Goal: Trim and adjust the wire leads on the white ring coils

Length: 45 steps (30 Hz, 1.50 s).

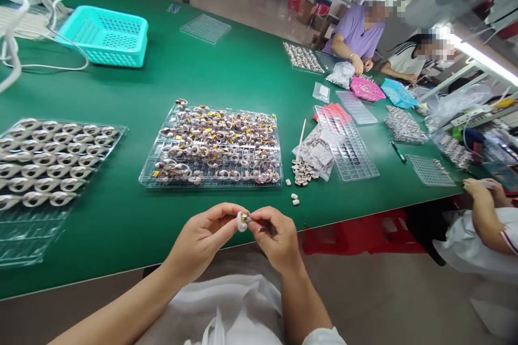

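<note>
A small whitish earbud shell [242, 222] with a glint of yellow and grey is held just in front of the table edge. My left hand [208, 237] pinches it between thumb and forefinger. At its right side, the thumb and forefinger of my right hand [275, 234] are closed on a tiny piece that I cannot make out. Beyond my hands lies a stack of clear trays [210, 184] filled with similar shells, with yellow bits and wires in them. To the right are a pile of small beige pads [303, 172] and a few loose ones [295, 202].
A tray of beige loop-shaped shells [48, 159] lies at left, a turquoise basket [109, 38] behind it. At right are a wooden stick [301, 140], a bag of parts [318, 151] and a clear grid tray [352, 151]. Co-workers sit along the table; one hand [479, 191] is at far right.
</note>
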{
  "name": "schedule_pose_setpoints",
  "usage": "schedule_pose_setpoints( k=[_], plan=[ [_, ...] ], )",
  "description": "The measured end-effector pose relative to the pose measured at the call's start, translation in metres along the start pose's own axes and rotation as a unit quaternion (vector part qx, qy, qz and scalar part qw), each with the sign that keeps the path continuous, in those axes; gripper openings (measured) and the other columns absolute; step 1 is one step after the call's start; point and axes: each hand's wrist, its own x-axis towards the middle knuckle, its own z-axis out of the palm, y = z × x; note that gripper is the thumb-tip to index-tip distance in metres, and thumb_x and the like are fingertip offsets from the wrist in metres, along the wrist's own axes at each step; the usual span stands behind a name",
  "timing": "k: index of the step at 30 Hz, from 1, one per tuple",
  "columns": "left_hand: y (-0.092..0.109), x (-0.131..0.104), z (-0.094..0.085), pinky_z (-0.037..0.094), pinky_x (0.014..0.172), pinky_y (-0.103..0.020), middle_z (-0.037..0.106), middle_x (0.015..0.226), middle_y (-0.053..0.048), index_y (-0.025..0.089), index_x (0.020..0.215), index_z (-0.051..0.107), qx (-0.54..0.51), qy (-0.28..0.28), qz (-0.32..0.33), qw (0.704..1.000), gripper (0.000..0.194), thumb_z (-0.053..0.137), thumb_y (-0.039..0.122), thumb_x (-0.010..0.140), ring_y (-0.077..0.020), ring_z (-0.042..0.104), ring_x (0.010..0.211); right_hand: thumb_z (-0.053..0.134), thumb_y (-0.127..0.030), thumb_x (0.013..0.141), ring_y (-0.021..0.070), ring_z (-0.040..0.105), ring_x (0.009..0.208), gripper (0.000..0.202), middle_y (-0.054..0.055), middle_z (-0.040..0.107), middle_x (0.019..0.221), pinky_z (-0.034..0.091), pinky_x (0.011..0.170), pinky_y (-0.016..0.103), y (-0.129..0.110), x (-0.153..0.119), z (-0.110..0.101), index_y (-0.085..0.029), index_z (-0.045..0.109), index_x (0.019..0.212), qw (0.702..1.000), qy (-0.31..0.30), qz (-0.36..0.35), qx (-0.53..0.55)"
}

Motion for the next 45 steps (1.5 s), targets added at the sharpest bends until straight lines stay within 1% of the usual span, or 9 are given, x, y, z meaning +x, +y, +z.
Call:
schedule_pose_setpoints(
  k=[4,7,11,15,22,28,33,40,45],
  plan=[
    [0.000,-0.005,-0.007,0.059,0.075,-0.027,0.077,0.088,-0.008,0.018,0.089,0.076,-0.002,0.008,0.013,1.000,0.026,0.074,0.043,0.080,-0.0221,0.071,0.080,0.072,-0.033,0.083,0.0094,0.054,0.054,0.015,0.000,0.067,0.070,0.044,0.048,0.020,0.003,0.003,0.019,-0.018,0.069,0.086,0.993,0.059,0.088,0.050],
    [-0.004,-0.005,-0.014,0.058,0.072,-0.026,0.077,0.087,-0.008,0.018,0.088,0.077,-0.006,0.025,0.003,1.000,0.026,0.076,0.042,0.078,-0.0211,0.070,0.079,0.074,-0.038,0.081,0.0093,0.052,0.053,0.020,0.000,0.065,0.068,0.042,0.048,0.021,0.007,0.003,0.025,-0.018,0.069,0.084,0.988,0.061,0.110,0.089],
    [-0.007,-0.004,-0.017,0.055,0.071,-0.026,0.074,0.079,-0.007,0.015,0.083,0.076,-0.057,0.022,-0.020,0.998,0.024,0.077,0.039,0.079,-0.0182,0.067,0.074,0.076,-0.036,0.080,0.0094,0.054,0.055,0.019,0.001,0.067,0.072,0.043,0.048,0.021,0.008,0.001,0.027,-0.019,0.071,0.084,0.982,0.042,0.117,0.142],
    [-0.010,-0.004,-0.014,0.053,0.073,-0.027,0.072,0.077,-0.005,0.013,0.081,0.075,-0.120,0.023,-0.037,0.992,0.022,0.080,0.035,0.076,-0.0157,0.064,0.072,0.078,-0.031,0.080,0.0099,0.057,0.058,0.013,0.001,0.071,0.077,0.045,0.050,0.020,0.009,-0.001,0.025,-0.020,0.072,0.086,0.972,0.053,0.114,0.199],
    [-0.008,-0.006,-0.013,0.052,0.069,-0.025,0.071,0.076,-0.005,0.012,0.082,0.075,-0.177,0.040,-0.031,0.983,0.033,0.086,0.040,0.068,-0.0137,0.062,0.069,0.074,-0.028,0.085,0.0121,0.059,0.063,0.010,0.003,0.072,0.083,0.047,0.053,0.023,0.008,0.001,0.031,-0.022,0.075,0.093,0.974,0.009,0.076,0.212],
    [-0.008,-0.009,-0.014,0.056,0.072,-0.027,0.072,0.079,-0.006,0.013,0.083,0.076,-0.141,0.051,-0.003,0.989,0.027,0.083,0.037,0.073,-0.0151,0.065,0.072,0.072,-0.025,0.087,0.0116,0.059,0.063,0.008,0.003,0.071,0.084,0.046,0.052,0.023,0.005,0.003,0.033,-0.025,0.076,0.094,0.975,0.002,0.052,0.216],
    [-0.013,-0.010,-0.014,0.057,0.072,-0.028,0.073,0.084,-0.008,0.014,0.087,0.077,-0.073,0.064,0.044,0.994,0.026,0.079,0.038,0.077,-0.0176,0.068,0.075,0.071,-0.022,0.088,0.0126,0.062,0.066,0.010,0.002,0.073,0.087,0.048,0.052,0.023,0.004,0.003,0.034,-0.027,0.075,0.095,0.979,0.011,0.036,0.202],
    [-0.011,-0.011,-0.012,0.055,0.068,-0.025,0.073,0.079,-0.008,0.015,0.088,0.079,0.001,0.082,0.100,0.992,0.016,0.075,0.028,0.082,-0.0162,0.067,0.072,0.071,-0.019,0.087,0.0128,0.063,0.067,0.013,0.002,0.071,0.087,0.047,0.050,0.023,0.008,0.001,0.036,-0.027,0.076,0.095,0.977,0.026,0.024,0.209],
    [-0.012,-0.012,-0.011,0.054,0.068,-0.026,0.075,0.081,-0.009,0.015,0.090,0.080,0.036,0.097,0.113,0.988,0.016,0.074,0.027,0.083,-0.0175,0.068,0.073,0.072,-0.018,0.086,0.0144,0.064,0.070,0.013,0.003,0.071,0.086,0.048,0.050,0.024,0.011,0.001,0.036,-0.027,0.076,0.094,0.978,0.027,0.009,0.207]
  ],
)
